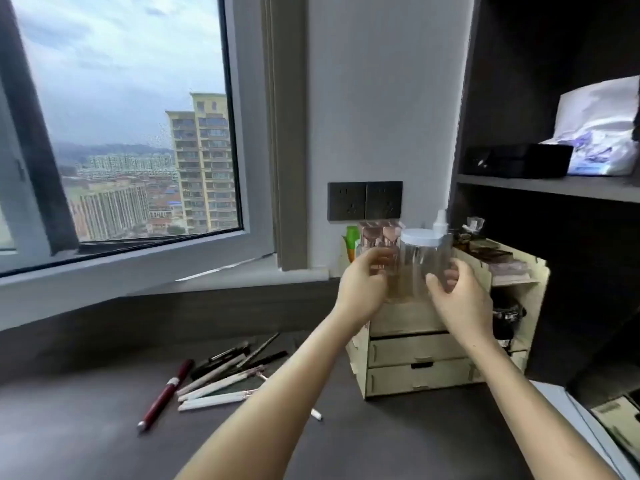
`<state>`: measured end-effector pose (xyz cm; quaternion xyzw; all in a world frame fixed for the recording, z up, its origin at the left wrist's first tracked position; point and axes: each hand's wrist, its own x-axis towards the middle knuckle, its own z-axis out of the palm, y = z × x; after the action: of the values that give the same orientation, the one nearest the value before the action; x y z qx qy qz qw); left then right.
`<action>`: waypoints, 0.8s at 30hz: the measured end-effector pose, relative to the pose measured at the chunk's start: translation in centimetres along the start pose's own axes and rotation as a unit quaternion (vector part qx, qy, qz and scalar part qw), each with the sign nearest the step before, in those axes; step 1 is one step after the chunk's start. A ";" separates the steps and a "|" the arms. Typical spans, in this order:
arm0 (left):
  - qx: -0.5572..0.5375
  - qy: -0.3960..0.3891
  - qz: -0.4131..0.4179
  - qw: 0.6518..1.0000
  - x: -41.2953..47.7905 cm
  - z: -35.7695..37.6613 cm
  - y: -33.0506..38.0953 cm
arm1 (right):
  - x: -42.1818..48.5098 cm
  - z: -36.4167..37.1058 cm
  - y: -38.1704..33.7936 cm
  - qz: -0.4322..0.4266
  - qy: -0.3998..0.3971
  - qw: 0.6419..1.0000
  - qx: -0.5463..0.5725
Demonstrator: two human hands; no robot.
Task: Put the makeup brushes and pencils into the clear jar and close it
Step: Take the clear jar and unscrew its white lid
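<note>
Both hands cup the clear jar [424,268] upright above the wooden organizer [450,348], white lid [421,236] on top: left hand [363,289] and right hand [460,299] wrapped around its sides. Brushes and pencils [221,379] lie scattered on the dark desk [86,427], mostly pointing up-right

Left hand [362,289] and right hand [457,294] raised, fingers curled

The clear jar [424,268] stands upright with its white lid [420,237] on, up at the top of the wooden organiser [433,355], held between the left hand [362,289] and right hand [459,299]. It looks empty. The brushes and pencils [221,375] lie loose in a fanned heap on the dark surface [86,410] well to the jar's left, a red pencil [166,393] at the near edge.
</note>
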<state>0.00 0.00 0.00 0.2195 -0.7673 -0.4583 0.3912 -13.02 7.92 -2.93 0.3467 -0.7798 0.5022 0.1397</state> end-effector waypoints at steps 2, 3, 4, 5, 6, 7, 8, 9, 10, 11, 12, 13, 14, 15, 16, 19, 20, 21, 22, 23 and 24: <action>-0.002 0.001 -0.014 1.000 1.1 1.3 -0.3 | 1.0 0.8 0.6 0.006 -0.024 0.999 0.021; 0.004 -0.001 -0.021 1.000 1.4 1.8 -0.6 | 1.4 1.2 0.9 0.004 -0.037 0.999 0.035; 0.013 -0.002 -0.026 1.000 1.7 2.3 -0.7 | 1.6 1.5 1.1 0.010 -0.055 0.997 0.050; 0.018 -0.004 -0.024 1.000 2.0 2.7 -1.0 | 1.9 2.0 1.4 0.013 -0.065 0.996 0.065; 0.023 -0.004 -0.024 0.999 2.1 3.0 -1.1 | 2.0 2.3 1.6 0.016 -0.074 0.995 0.071; 0.026 -0.005 -0.023 0.999 2.4 3.2 -1.2 | 2.2 2.5 1.9 0.013 -0.078 0.994 0.075; 0.030 -0.007 -0.019 0.999 2.4 3.2 -1.0 | 2.3 2.6 1.9 0.010 -0.077 0.994 0.080; 0.028 -0.008 -0.019 0.999 2.6 3.3 -1.1 | 2.3 2.7 2.0 0.006 -0.076 0.993 0.090; 0.028 -0.007 -0.021 0.999 2.8 3.3 -1.0 | 2.3 2.7 1.9 0.003 -0.071 0.992 0.105; 0.023 -0.005 -0.019 1.000 3.0 3.2 -0.9 | 2.3 2.6 1.6 0.000 -0.062 0.991 0.120; 0.015 -0.002 -0.015 1.000 2.8 3.1 -0.5 | 2.2 2.3 1.2 -0.009 -0.045 0.990 0.130; 0.000 0.000 -0.004 1.000 2.8 3.0 -0.2 | 2.0 1.9 0.7 -0.022 -0.023 0.990 0.134; -0.016 0.003 0.011 1.000 2.5 2.8 0.3 | 1.8 1.3 -0.1 -0.039 0.004 0.990 0.133; -0.032 0.008 0.033 0.999 2.2 2.5 0.8 | 1.5 0.7 -1.0 -0.057 0.031 0.989 0.131; -0.040 0.016 0.057 0.997 1.7 2.0 1.5 | 1.0 0.0 -2.0 -0.075 0.054 0.987 0.131; -0.017 0.059 0.146 0.987 -0.2 -0.3 3.0 | -1.2 -1.7 -5.2 -0.115 0.085 0.974 0.175; -0.001 0.070 0.170 0.983 -1.2 -1.3 3.4 | -2.3 -2.0 -6.3 -0.121 0.076 0.970 0.196; 0.010 0.073 0.185 0.980 -2.1 -2.3 3.5 | -3.4 -2.1 -7.2 -0.123 0.058 0.966 0.218; 0.012 0.067 0.185 0.980 -3.3 -3.3 3.7 | -4.6 -2.1 -7.9 -0.128 0.029 0.962 0.242; 0.002 0.058 0.172 0.983 -4.4 -4.2 3.6 | -6.0 -1.9 -8.5 -0.138 -0.006 0.957 0.255; -0.008 0.052 0.152 0.987 -5.6 -5.3 3.3 | -7.4 -1.6 -8.9 -0.156 -0.045 0.954 0.254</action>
<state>7.62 2.64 2.07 0.1205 -0.7665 -0.3877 0.4976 -1.83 10.05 -0.28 0.5106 -0.5684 0.6391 0.0883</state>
